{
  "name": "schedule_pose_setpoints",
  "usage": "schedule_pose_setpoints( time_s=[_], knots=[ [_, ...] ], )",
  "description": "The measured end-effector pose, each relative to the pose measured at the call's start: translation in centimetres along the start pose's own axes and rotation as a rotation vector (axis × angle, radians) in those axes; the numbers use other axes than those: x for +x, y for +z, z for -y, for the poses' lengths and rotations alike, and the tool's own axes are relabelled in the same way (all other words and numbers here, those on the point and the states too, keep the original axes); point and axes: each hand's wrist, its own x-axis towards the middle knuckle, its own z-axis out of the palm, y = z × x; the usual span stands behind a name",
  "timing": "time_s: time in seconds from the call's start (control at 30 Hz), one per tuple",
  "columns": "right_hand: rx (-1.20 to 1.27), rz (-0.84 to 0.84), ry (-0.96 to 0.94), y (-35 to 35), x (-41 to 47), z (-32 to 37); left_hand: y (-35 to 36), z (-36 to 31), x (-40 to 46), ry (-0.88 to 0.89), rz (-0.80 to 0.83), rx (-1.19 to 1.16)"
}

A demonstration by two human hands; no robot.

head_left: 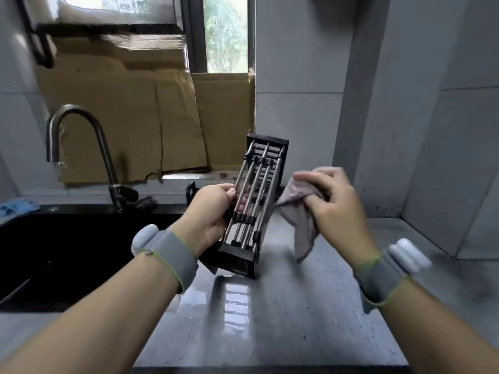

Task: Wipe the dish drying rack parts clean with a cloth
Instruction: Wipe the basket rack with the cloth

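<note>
A narrow dish rack part (259, 190) with steel rods and black end pieces stands tilted on end above the grey counter (283, 314). My left hand (208, 217) grips its left side, with the fingers curled round the rods. To the right of the rack, my right hand (332, 201) holds a pinkish-grey cloth (299, 222). The cloth's upper edge touches the rack's right rail, and the rest hangs down toward the counter.
A black sink (67, 252) lies to the left, with a curved steel tap (81, 147) behind it. Cardboard sheets (151, 125) lean against the window at the back. A blue cloth (16, 206) lies at the far left. Grey tiled walls close in the right side.
</note>
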Motion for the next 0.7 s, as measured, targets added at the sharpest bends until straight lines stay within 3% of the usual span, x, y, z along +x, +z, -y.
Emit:
schedule_pose_setpoints(
  time_s=[0.23,0.3,0.47,0.53,0.63,0.7],
  knots=[
    [0.001,0.289,-0.302,4.8,-2.6,1.3,-1.3,-1.2,-0.1,0.085,-0.006,-0.058],
    [0.006,0.338,-0.228,4.6,-3.1,0.2,-2.1,-1.3,0.0,0.112,-0.035,-0.040],
    [-0.121,0.280,0.066,3.7,-2.5,-3.0,-4.2,-1.3,0.5,0.190,-0.142,0.120],
    [-0.201,0.380,0.124,3.7,-2.5,-3.4,-4.9,-1.2,0.5,0.213,-0.152,0.202],
    [-0.252,0.627,0.175,3.7,-2.8,-2.9,-5.5,-0.7,0.4,0.326,-0.147,0.508],
    [-0.291,0.627,0.157,3.0,-2.0,-2.3,-5.8,-0.4,0.2,0.427,-0.167,0.802]
  ],
)
